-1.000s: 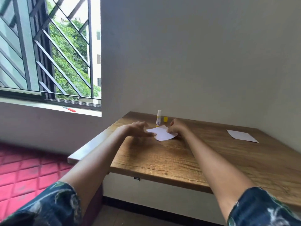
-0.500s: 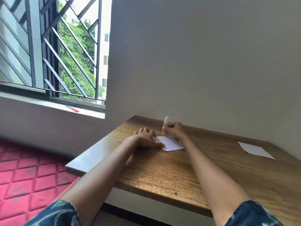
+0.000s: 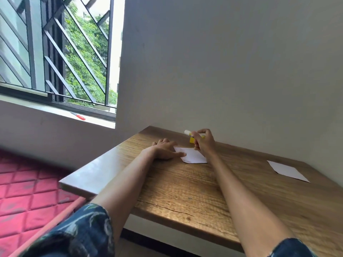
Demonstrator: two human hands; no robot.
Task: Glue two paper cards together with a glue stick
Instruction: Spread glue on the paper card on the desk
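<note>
I am pinning the near card (image 3: 193, 156) flat under my left hand (image 3: 165, 149) while my right hand (image 3: 204, 140) is gripping the glue stick (image 3: 189, 133) above it, likely needing lowering to spread glue.

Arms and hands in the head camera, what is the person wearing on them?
Both forearms are bare from the elbow down. The left sleeve and right sleeve are short, dark navy fabric with a pale swirling print. The left hand and right hand show no gloves, watch or rings.
</note>
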